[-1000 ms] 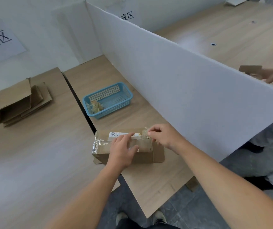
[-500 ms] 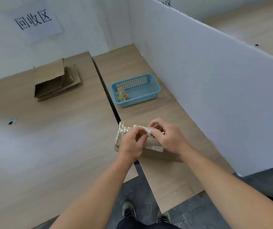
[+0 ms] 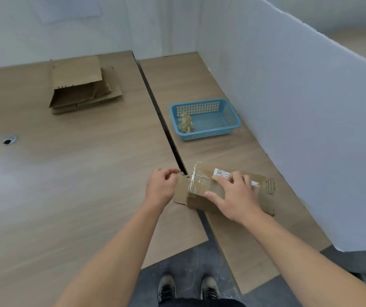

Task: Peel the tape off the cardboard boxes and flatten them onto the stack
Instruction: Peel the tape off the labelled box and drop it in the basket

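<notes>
A small brown cardboard box [image 3: 202,187] lies across the gap between two tables, wrapped at its left end in shiny clear tape [image 3: 193,180] and bearing a white label [image 3: 220,173]. My right hand [image 3: 236,196] lies on top of it, with the fingers over the label and the thumb on the near side. My left hand [image 3: 162,187] is curled at the box's open left flap [image 3: 181,191], fingertips pinched at its upper corner. Whether tape is between those fingertips is unclear. A stack of flattened boxes [image 3: 82,87] lies at the far left.
A blue plastic basket [image 3: 216,103] holding crumpled tape [image 3: 185,123] stands beyond the box. A white partition [image 3: 288,107] runs along the right. A dark gap [image 3: 166,129] splits the two tables. There is a cable hole [image 3: 8,141] at the left. My shoes show below.
The view swung left and down. My left hand moved from the top of the box to its left flap. My right hand left the tape and now lies flat on the box.
</notes>
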